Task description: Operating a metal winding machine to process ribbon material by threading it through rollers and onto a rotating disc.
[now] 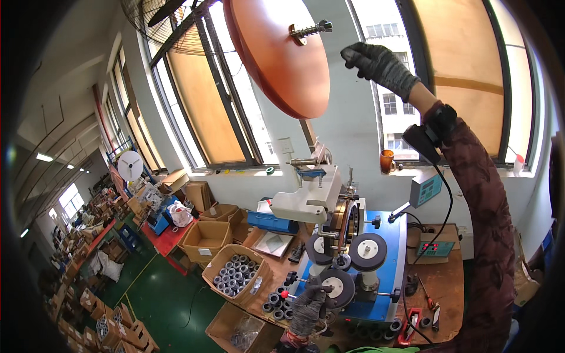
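My right hand (379,66), in a grey and black glove, is raised at the upper right, level with a large copper-coloured disc (282,65). Its fingers are drawn together; anything between them is too fine to make out. A threaded spindle with a spring (310,32) sticks out of the disc, apart from that hand. Low in the middle, my gloved left hand (307,310) is closed beside a black rubber roller (338,288) of the machine, next to a red knob (285,294). What its fingers hold is hidden. Behind the rollers stands an upright metal ring (343,220).
A blue machine base (385,259) carries the rollers. Left of it, a cardboard box (213,259) holds several grey-black rings; more rings (274,303) lie stacked beside my left hand. A control box (436,247), a screwdriver (428,293) and a red tool (410,325) are at the right.
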A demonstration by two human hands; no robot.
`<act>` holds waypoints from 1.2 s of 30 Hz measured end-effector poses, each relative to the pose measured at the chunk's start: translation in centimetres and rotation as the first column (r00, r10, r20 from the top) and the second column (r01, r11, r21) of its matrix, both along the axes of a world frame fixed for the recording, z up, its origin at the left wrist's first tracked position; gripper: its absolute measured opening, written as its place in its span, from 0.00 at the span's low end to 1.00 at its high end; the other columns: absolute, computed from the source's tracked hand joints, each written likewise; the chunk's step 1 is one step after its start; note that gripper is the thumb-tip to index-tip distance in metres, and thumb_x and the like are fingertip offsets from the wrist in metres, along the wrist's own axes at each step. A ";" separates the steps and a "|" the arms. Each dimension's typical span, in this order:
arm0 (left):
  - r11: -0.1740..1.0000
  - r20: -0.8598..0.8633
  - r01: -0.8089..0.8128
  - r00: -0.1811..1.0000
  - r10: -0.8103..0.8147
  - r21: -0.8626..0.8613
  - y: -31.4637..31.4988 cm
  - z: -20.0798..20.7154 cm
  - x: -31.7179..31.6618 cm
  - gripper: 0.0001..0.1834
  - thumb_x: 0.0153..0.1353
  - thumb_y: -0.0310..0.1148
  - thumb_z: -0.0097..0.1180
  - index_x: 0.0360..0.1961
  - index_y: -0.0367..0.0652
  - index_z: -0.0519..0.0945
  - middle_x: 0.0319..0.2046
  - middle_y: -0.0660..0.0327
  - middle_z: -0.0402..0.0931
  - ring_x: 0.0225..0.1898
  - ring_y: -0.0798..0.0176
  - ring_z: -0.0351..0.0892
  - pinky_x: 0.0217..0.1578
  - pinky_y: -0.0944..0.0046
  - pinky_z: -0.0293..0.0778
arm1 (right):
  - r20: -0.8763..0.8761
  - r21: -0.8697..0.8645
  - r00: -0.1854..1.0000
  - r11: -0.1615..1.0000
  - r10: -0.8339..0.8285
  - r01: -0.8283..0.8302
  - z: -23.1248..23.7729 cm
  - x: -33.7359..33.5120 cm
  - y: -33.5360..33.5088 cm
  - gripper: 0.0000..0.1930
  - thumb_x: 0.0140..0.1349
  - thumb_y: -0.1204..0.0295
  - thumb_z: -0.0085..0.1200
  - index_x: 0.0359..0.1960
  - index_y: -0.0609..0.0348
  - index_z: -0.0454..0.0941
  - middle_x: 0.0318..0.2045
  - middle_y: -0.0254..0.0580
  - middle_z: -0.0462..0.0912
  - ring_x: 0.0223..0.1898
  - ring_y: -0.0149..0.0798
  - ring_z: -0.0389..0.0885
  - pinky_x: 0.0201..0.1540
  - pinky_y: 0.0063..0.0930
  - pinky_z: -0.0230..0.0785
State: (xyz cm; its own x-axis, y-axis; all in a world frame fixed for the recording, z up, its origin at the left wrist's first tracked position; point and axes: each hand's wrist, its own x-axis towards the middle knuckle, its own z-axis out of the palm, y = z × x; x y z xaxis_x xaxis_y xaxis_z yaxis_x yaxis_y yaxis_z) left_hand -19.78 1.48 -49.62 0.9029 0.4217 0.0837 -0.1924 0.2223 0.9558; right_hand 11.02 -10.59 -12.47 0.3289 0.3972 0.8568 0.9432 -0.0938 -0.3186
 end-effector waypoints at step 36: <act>0.895 -0.369 0.434 0.853 -0.369 0.107 8.8 -6.0 -4.2 0.08 0.61 0.30 0.49 0.39 0.41 0.76 0.33 0.63 0.77 0.38 0.70 0.73 0.41 0.70 0.66 | -0.954 -0.255 -0.091 0.935 -0.284 -0.245 -61.9 -26.8 -12.5 0.14 0.57 0.61 0.53 0.36 0.59 0.77 0.29 0.38 0.80 0.32 0.34 0.77 0.39 0.28 0.69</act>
